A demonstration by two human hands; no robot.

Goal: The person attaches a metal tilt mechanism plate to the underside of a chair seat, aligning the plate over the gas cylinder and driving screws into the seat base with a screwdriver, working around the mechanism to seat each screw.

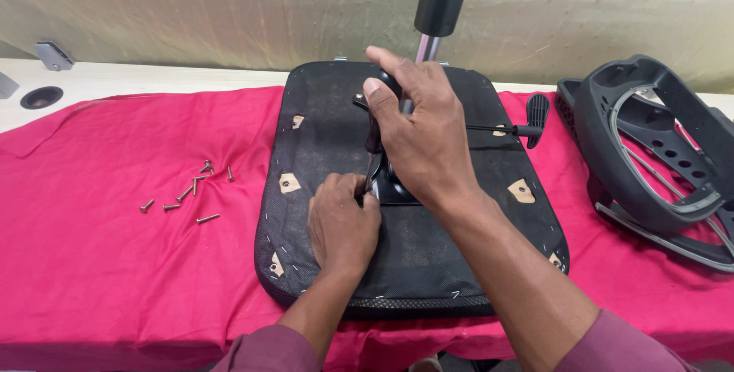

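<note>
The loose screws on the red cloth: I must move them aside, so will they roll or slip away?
The screws are small with wide heads, so they would probably roll in short arcs. The red cloth looks soft and should slow them. They seem light and easy to scatter if swept.

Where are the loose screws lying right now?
In the head view the loose screws lie scattered on the red cloth, left of the black seat base and the left hand.
</note>
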